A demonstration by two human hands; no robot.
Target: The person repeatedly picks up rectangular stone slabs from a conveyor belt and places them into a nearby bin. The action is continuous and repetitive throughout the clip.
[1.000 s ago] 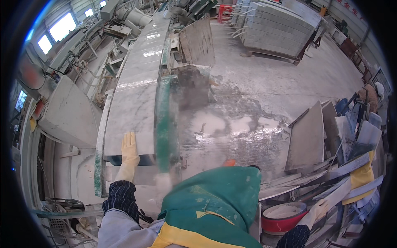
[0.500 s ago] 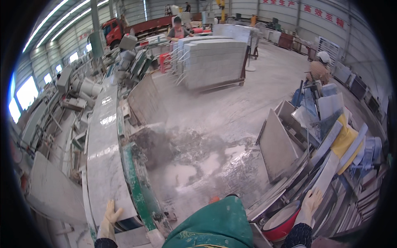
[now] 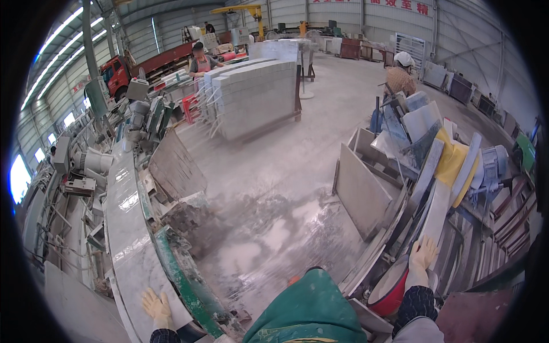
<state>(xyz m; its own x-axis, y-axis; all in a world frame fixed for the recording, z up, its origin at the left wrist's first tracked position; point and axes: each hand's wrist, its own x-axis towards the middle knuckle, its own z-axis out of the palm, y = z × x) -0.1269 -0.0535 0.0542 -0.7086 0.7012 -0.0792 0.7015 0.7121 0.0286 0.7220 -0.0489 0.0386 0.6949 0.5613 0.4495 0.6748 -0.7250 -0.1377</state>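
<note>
My left hand (image 3: pixel 157 307), in a pale glove, lies flat with its fingers apart on the near end of a glossy grey-white stone slab (image 3: pixel 139 260). The slab rests on a long line with a worn green side rail (image 3: pixel 182 281). On the other side, my gloved right hand (image 3: pixel 422 257) has its fingers stretched out over the near end of a long pale strip (image 3: pixel 437 212). Nothing is gripped in that hand. Beneath its wrist is a red-rimmed round wheel or drum (image 3: pixel 392 291). My green apron (image 3: pixel 309 311) shows between both arms.
A flat panel (image 3: pixel 361 191) leans beside the right-hand machine, which carries a yellow cover (image 3: pixel 454 163). The floor (image 3: pixel 269 228) between the machines is wet. Ahead stands a stack of pale slabs (image 3: pixel 257 97). One person (image 3: pixel 201 62) is behind it, another (image 3: pixel 400 77) at right.
My view has turned to the right, so the surroundings sit further left. My left hand lies more fully on the slab; my right hand stays at the strip's near end.
</note>
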